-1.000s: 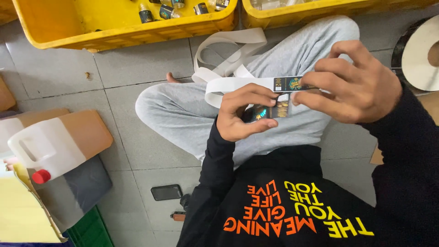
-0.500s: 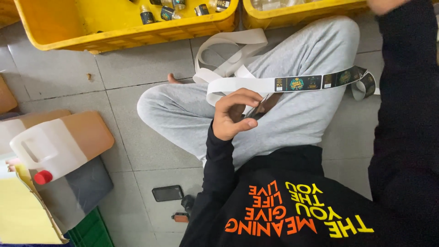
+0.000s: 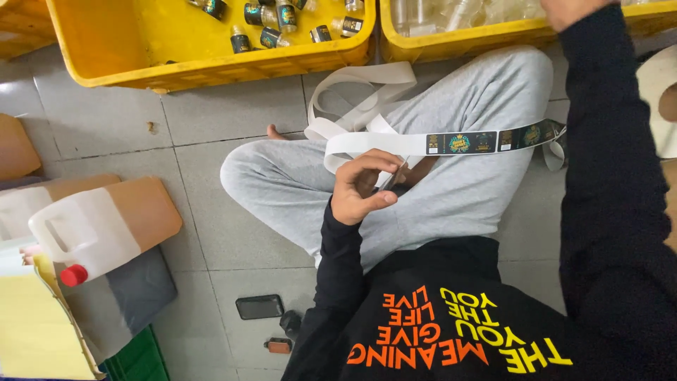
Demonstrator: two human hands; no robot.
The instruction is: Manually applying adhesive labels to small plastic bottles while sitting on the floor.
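A long white backing strip carrying dark printed labels (image 3: 462,142) stretches across the person's lap, its long axis running nearly level from left to right with the right end tilted slightly up. The labelled part lies toward the right end, which curls near the right sleeve; the bare white part trails left and loops in folds on the grey tiled floor (image 3: 233,106) beside the knee. Just under the strip, the left hand (image 3: 361,187) is curled, thumb and fingertips pinching a small dark peeled label (image 3: 396,173) seen almost edge-on, its length slanting up to the right. The hand rests over the grey trousers (image 3: 310,176) of the crossed legs. The right hand (image 3: 572,8) reaches up over the rim of a yellow plastic crate of clear bottles (image 3: 458,32), mostly cut off by the picture's edge, so its grip cannot be told. Beside that one, a second yellow plastic crate (image 3: 211,60) holds small labelled bottles (image 3: 271,15). At the left lies a white plastic jug with a red cap (image 3: 88,236), and a black phone (image 3: 259,306) lies on the floor near the person's hip.
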